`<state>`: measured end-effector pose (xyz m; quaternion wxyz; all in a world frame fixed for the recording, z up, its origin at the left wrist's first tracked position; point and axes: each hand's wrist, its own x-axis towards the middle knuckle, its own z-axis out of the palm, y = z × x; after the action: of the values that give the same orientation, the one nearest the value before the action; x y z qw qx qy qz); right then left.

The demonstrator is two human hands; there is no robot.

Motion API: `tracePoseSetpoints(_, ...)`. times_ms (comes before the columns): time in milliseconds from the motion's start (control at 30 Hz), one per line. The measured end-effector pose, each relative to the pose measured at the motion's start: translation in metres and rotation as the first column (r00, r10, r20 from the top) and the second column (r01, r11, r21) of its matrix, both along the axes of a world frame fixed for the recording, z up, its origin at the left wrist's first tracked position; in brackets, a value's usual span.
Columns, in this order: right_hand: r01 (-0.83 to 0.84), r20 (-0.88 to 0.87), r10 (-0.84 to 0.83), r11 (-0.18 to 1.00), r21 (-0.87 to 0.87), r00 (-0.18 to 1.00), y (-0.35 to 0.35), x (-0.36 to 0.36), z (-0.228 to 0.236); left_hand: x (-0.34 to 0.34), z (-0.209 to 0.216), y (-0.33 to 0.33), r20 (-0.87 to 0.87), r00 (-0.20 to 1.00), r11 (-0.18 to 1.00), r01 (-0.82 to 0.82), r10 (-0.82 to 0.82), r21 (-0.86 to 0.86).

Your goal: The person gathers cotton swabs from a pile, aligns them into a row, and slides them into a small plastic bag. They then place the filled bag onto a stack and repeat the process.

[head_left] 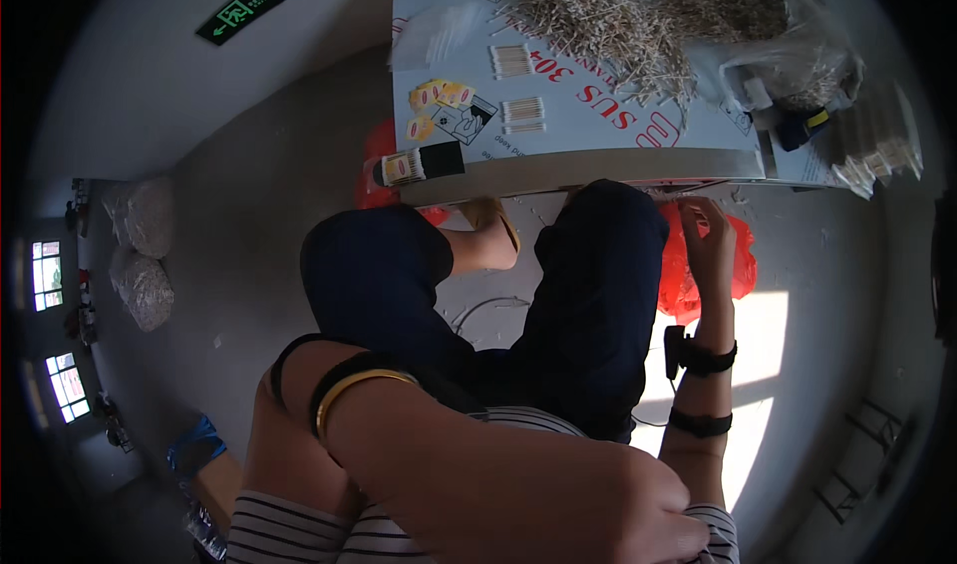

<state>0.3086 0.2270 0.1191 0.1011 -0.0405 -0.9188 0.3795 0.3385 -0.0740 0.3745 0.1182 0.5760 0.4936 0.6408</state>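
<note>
My left hand (pixel 653 512) reaches across my body to the right arm, its bent fingers closed at the edge of the striped sleeve (pixel 720 532); the hand is somewhat blurred. My right hand (pixel 709 233) hangs just below the table's front edge, in front of a red plastic bag (pixel 678 275). Its fingers are loosely bent and apart, with nothing seen in them. On the table (pixel 598 168) lie a large heap of cotton swabs (pixel 608 26) and small rows of cotton swabs (pixel 523 113). A black holder (pixel 442 159) with labelled swabs sits at the near left edge.
Yellow labels (pixel 439 96) and clear plastic sleeves (pixel 439 34) lie at the table's left. A clear bag of swabs (pixel 797 66), a dark blue and yellow object (pixel 800 128) and stacked clear packs (pixel 877 141) are at the right. Stuffed sacks (pixel 143 250) stand far left.
</note>
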Motion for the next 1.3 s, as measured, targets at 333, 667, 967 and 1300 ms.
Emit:
tracePoseSetpoints(333, -0.107, 0.101, 0.092, 0.982, 0.158, 0.991, 0.024, -0.170, -0.055, -0.100, -0.072, -0.088, -0.301, 0.804, 0.610, -0.588, 0.513, -0.531)
tracePoseSetpoints(667, -0.159, 0.250, 0.055, 0.894, 0.419, 0.967, -0.020, -0.262, -0.111, -0.154, -0.134, -0.105, -0.309, 0.711, 0.420, -0.649, 0.632, -0.635)
tracePoseSetpoints(967, -0.030, 0.376, -0.102, 0.943, 0.330, 0.921, -0.037, -0.263, -0.135, -0.158, -0.138, -0.106, -0.259, 0.700, 0.386, -0.620, 0.666, -0.683)
tracePoseSetpoints(1300, -0.467, 0.174, 0.551, 0.452, 0.760, 0.816, -0.022, -0.308, -0.116, -0.136, -0.121, -0.109, -0.317, 0.695, 0.372, -0.648, 0.645, -0.664)
